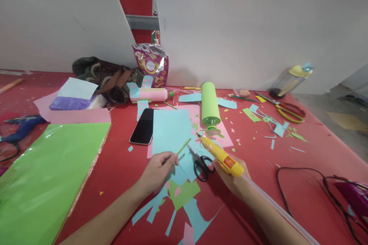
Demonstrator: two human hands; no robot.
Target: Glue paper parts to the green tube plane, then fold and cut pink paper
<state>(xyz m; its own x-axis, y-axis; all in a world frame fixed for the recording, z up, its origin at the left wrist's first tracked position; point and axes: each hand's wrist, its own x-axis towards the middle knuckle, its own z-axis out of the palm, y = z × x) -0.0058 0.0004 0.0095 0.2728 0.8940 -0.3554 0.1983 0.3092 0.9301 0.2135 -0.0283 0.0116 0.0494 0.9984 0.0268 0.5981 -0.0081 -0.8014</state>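
The left hand (156, 170) pinched one end of a green strip (184, 145) between thumb and fingers; the strip stuck out beyond the fingertips, up and to the right, over the blue sheet (171, 126). The right hand (234, 180) was closed around the glue gun (220, 155), whose nozzle sat near the strip's free end, a small gap apart. The scissors (202, 165) lay between the hands, blades toward the strip. Just beyond the nozzle lay the green bottle (209, 101), with the wall (244, 30) close behind it. Red tabletop (120, 168) showed between the left forearm and the green sheet (57, 172). To the right, a cable (301, 168) curled beside the right forearm, and the table's edge slanted past it.
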